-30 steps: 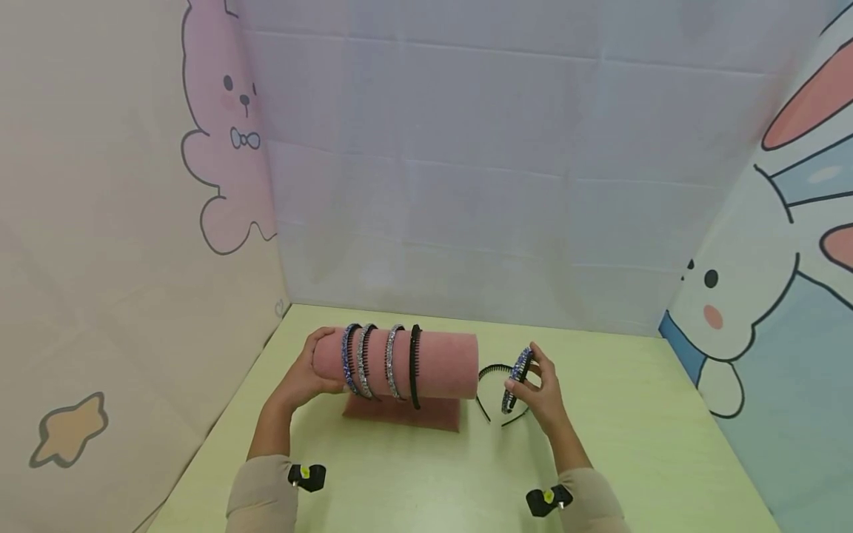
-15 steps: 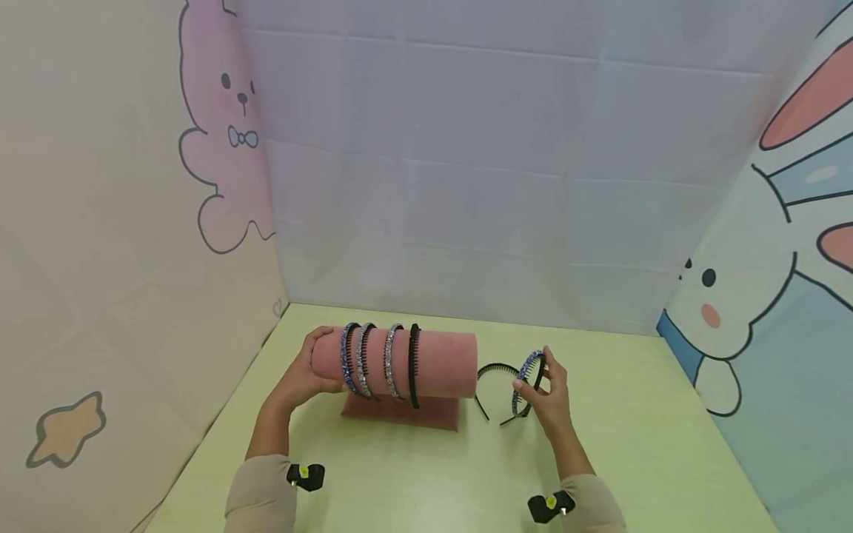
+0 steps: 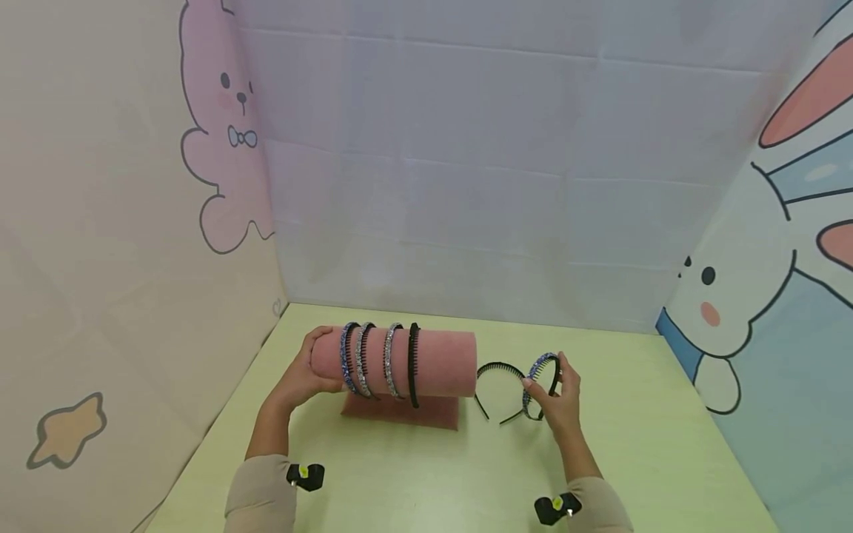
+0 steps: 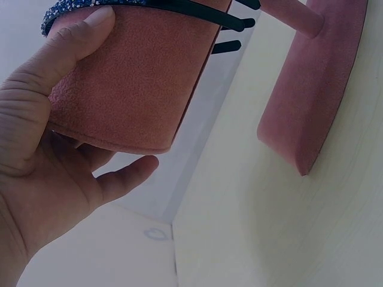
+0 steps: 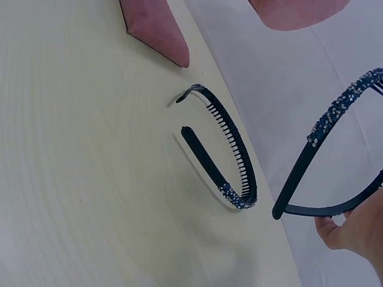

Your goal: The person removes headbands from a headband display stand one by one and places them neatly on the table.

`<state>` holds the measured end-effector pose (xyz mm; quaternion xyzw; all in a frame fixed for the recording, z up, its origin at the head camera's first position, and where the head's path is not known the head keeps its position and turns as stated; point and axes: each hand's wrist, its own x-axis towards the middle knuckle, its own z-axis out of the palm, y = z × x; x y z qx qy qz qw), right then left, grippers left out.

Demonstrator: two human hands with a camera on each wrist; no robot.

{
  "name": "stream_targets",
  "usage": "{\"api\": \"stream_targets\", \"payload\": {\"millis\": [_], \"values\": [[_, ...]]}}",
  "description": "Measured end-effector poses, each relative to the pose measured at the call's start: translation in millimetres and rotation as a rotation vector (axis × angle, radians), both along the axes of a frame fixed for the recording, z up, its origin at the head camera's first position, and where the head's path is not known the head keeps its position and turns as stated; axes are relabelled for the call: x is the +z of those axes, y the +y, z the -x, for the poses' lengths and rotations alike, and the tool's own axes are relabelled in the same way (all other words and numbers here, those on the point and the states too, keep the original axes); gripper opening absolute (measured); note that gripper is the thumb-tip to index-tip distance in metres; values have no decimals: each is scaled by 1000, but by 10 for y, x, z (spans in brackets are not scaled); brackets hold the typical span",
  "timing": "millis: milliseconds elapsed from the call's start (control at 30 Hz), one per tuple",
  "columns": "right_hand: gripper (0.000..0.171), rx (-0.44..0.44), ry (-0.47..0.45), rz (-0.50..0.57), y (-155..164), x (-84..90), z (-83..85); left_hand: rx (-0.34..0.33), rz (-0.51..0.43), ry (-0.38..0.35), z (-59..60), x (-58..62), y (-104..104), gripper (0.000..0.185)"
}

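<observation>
Now the right hand (image 3: 563, 396) has drifted rightward and lower in the head view since a second ago, its fingers pinching the blue rhinestone-studded black headband (image 3: 541, 385), which has turned to show more of its arch. The left hand (image 3: 308, 374) stays wrapped around the left end of the pink velvet cylinder stand (image 3: 443, 363). In the right wrist view the hand is mostly cut off at lower right. A black toothed headband (image 3: 496, 389) lies on the pale green counter (image 3: 426, 474).

Both forearms wear light beige long sleeves (image 3: 261, 494) ending just behind each bare hand. A small black camera mount (image 3: 306, 476) with a yellow-green dot is strapped at each wrist, below the hand.
</observation>
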<state>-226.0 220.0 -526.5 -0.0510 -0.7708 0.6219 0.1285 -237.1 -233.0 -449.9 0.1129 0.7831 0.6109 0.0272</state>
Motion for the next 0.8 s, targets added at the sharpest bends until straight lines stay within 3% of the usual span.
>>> {"api": "stream_targets", "payload": {"millis": [800], "values": [[96,-187,-64,-65,164,-202,-27,-11,-25,11,12,-27,-6,105]]}}
